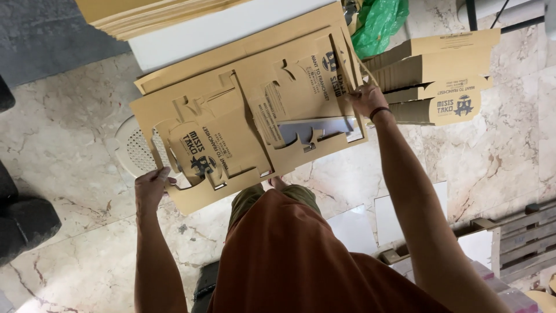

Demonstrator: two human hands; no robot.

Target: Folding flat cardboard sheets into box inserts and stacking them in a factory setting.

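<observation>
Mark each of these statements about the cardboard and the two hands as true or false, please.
1. Both hands hold the flat brown cardboard sheet. True: left hand at one edge, right hand at the other.
2. The floor is wooden. False: it is pale marble floor.
3. A green plastic bag lies beyond the sheet. True.
4. The person wears a blue shirt. False: the shirt is rust orange.
5. Folded cardboard boxes lie near the right hand. True.
</observation>
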